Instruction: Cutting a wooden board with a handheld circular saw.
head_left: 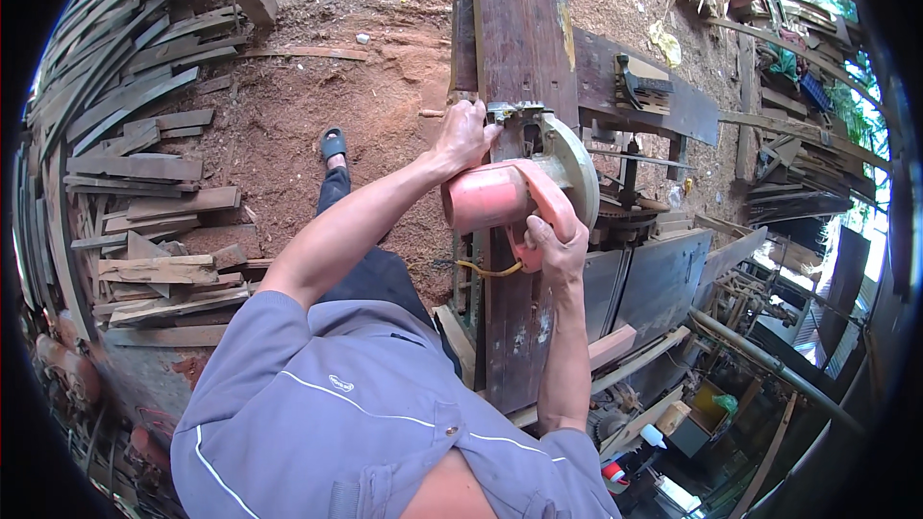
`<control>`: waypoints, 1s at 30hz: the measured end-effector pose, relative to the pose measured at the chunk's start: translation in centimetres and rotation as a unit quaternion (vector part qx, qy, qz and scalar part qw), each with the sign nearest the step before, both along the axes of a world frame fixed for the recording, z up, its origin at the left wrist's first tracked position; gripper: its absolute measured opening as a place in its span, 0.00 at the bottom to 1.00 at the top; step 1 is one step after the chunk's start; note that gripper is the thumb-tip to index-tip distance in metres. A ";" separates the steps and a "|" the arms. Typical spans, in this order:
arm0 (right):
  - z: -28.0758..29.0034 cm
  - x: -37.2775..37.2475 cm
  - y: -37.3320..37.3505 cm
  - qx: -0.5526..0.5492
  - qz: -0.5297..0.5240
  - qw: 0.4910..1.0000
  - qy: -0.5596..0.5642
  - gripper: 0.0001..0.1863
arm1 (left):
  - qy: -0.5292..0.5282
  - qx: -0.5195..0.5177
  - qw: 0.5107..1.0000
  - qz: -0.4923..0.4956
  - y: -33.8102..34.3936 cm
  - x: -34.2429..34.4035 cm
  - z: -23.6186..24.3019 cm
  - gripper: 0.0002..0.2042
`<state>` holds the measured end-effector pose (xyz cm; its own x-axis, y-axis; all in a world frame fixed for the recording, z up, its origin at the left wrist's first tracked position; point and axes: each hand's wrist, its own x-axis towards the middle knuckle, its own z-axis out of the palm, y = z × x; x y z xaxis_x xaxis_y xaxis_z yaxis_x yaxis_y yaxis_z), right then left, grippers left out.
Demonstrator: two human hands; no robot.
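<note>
One red circular saw (490, 200) sits on a long dark board (524, 38), a little toward twelve o'clock from the middle of the view, its round motor body pointing to nine o'clock and its pale blade guard (577, 168) lying on the three o'clock side. The saw's base plate (514, 112) has its front end facing twelve, and the board's long axis runs nearly from twelve to six beneath it. A yellow cord (492, 272) comes off the saw toward seven o'clock. At about five o'clock from the saw, an open box (688, 437), yellowish inside, has something green (726, 406) at its rim; what else it holds is too small to tell. The right grip (558, 245) is closed around the saw's rear handle, its forearm rising almost straight from six o'clock. The left grip (465, 139) is bent over at the plate's front end beside the board's edge, its arm slanting in from eight o'clock; whether it clasps plate or board, I cannot tell. Stacked planks (159, 269) lie around nine o'clock.
</note>
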<state>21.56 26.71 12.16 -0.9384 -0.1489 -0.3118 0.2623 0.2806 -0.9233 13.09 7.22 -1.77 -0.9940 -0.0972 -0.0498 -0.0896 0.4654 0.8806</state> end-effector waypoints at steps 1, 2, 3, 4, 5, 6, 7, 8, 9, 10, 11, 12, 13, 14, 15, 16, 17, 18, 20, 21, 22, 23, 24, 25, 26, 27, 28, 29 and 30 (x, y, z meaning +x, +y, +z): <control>0.0 0.0 -0.1 -0.005 -0.004 1.000 0.004 0.11 | 0.000 0.001 1.000 0.000 -0.1 -0.1 0.2 0.20; 0.1 -0.1 -0.1 -0.004 -0.005 1.000 0.003 0.11 | -0.010 -0.008 1.000 -0.010 -0.2 -0.3 0.5 0.20; 0.1 -0.3 -0.2 -0.004 -0.003 1.000 0.001 0.11 | -0.020 -0.017 0.999 -0.021 -0.3 -0.5 0.6 0.20; 0.1 -0.4 -0.3 -0.003 -0.002 1.000 -0.002 0.11 | 0.001 -0.036 0.999 -0.018 -0.4 -0.5 0.7 0.20; 0.1 -0.4 -0.4 -0.003 -0.003 1.000 -0.003 0.11 | 0.001 -0.035 0.999 -0.018 -0.5 -0.5 0.8 0.20; 0.1 -0.5 -0.4 -0.005 -0.003 1.000 0.000 0.11 | -0.003 -0.025 0.999 -0.019 -0.5 -0.6 0.9 0.20; 0.1 -0.5 -0.5 -0.007 -0.003 1.000 0.003 0.11 | -0.007 -0.015 1.000 -0.021 -0.6 -0.7 1.0 0.19; 0.1 -0.6 -0.4 -0.007 -0.004 1.000 0.003 0.11 | -0.007 -0.015 1.000 -0.022 -0.6 -0.8 1.1 0.19; 0.0 -0.6 -0.4 -0.008 -0.003 1.000 0.003 0.11 | -0.021 -0.011 1.000 -0.018 -0.6 -0.8 1.2 0.19; 0.0 -0.6 -0.4 -0.009 -0.002 1.000 0.003 0.11 | -0.035 -0.007 0.999 -0.015 -0.6 -0.9 1.3 0.19; 0.0 -0.7 -0.4 -0.008 -0.004 1.000 0.003 0.11 | -0.036 -0.007 0.999 -0.017 -0.6 -0.9 1.4 0.19; 0.0 -0.9 -0.3 0.003 0.007 1.000 0.005 0.12 | -0.030 -0.013 0.999 -0.019 -0.6 -0.9 1.4 0.19; 0.0 -0.9 -0.2 0.015 0.018 1.000 0.006 0.13 | -0.024 -0.020 0.999 -0.020 -0.7 -1.0 1.5 0.19; 0.0 -0.9 -0.3 0.016 0.016 1.000 0.005 0.13 | -0.025 -0.019 0.999 -0.022 -0.7 -1.0 1.5 0.19; -0.1 -0.9 -0.3 0.015 0.015 1.000 0.006 0.13 | -0.034 -0.014 0.999 -0.025 -0.8 -1.1 1.6 0.18; -0.1 -0.9 -0.3 0.015 0.013 1.000 0.007 0.13 | -0.044 -0.009 0.999 -0.029 -0.9 -1.2 1.6 0.18; -0.1 -0.9 -0.3 0.015 0.013 1.000 0.007 0.13 | -0.045 -0.009 0.999 -0.029 -0.9 -1.2 1.6 0.18; -0.1 -0.9 -0.3 0.011 0.008 1.000 0.004 0.12 | -0.044 -0.005 0.999 -0.025 -0.7 -1.1 1.5 0.18; 0.0 -0.8 -0.4 0.008 0.003 1.000 0.001 0.11 | -0.044 0.000 0.999 -0.021 -0.7 -1.0 1.1 0.18; -0.1 -0.8 -0.5 0.008 0.001 1.000 -0.001 0.12 | -0.037 -0.003 0.999 -0.020 -0.7 -1.1 1.0 0.18; -0.1 -0.9 -0.5 0.009 -0.001 1.000 -0.003 0.12 | -0.031 -0.006 0.999 -0.019 -0.8 -1.2 1.0 0.18; 0.0 -0.9 -0.5 0.010 -0.002 1.000 -0.002 0.12 | -0.030 -0.006 0.999 -0.020 -0.7 -1.3 1.0 0.18; 0.1 -0.9 -0.6 0.008 -0.001 1.000 -0.003 0.13 | -0.040 -0.001 0.999 -0.018 -0.6 -1.3 1.0 0.18; 0.1 -0.9 -0.7 0.006 -0.001 1.000 -0.004 0.15 | -0.050 0.004 0.999 -0.017 -0.6 -1.3 1.1 0.17; 0.1 -1.0 -0.7 0.007 -0.002 1.000 -0.004 0.15 | -0.056 0.015 0.998 -0.013 -0.6 -1.4 1.0 0.17; 0.1 -1.1 -0.8 0.004 0.004 1.000 -0.004 0.16 | -0.063 0.026 0.998 -0.010 -0.6 -1.5 0.9 0.17; 0.1 -1.2 -0.8 0.002 0.010 1.000 -0.005 0.17 | -0.063 0.033 0.997 -0.006 -0.8 -1.5 1.0 0.17; 0.0 -1.2 -0.7 -0.001 0.015 1.000 -0.005 0.18 | -0.053 0.033 0.998 -0.005 -0.7 -1.5 0.8 0.17; -0.2 -1.2 -0.5 -0.003 0.015 1.000 -0.004 0.18 | -0.042 0.034 0.999 -0.003 -0.7 -1.6 0.8 0.17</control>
<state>20.36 26.24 11.99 -0.9313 -0.1788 -0.3175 0.2605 0.2827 -0.9232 11.49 6.50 -0.97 -0.9866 -0.0841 -0.1400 -0.1623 0.4059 0.8994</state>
